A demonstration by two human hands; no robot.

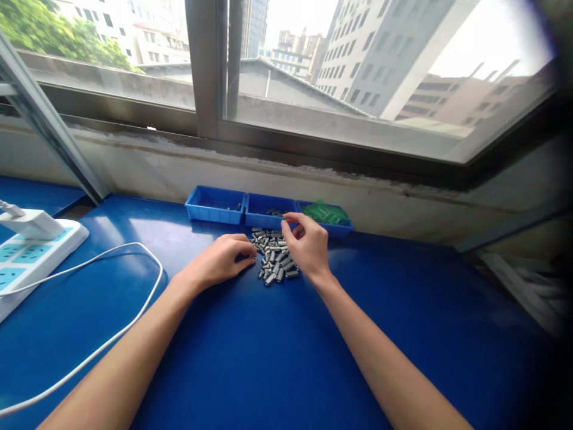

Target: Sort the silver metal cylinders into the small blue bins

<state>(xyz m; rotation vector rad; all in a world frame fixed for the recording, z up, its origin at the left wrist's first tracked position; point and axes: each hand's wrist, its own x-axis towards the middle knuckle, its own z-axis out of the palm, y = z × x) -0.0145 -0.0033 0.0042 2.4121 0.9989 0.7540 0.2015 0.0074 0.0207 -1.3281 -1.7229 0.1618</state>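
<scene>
A loose pile of small silvery metal pieces (278,263), many of them short and cylinder-like, lies on the blue tabletop between my hands. My left hand (221,261) rests at the pile's left edge. Its fingers are curled, with thumb and forefinger nearly together; anything between them is too small to make out. Above the pile's right side is my right hand (308,245), thumb and forefinger pinched in front of the middle blue bin (264,220). What that pinch holds, if anything, is hidden. A few small metal pieces lie inside the middle bin.
The left blue bin (215,214) holds a few tiny pieces. Green plastic wrapping (326,212) fills the right blue bin (342,229). A white power strip (74,237) with a charger (33,224) and a white cable (154,286) occupies the left side. Behind the bins stands a windowed wall.
</scene>
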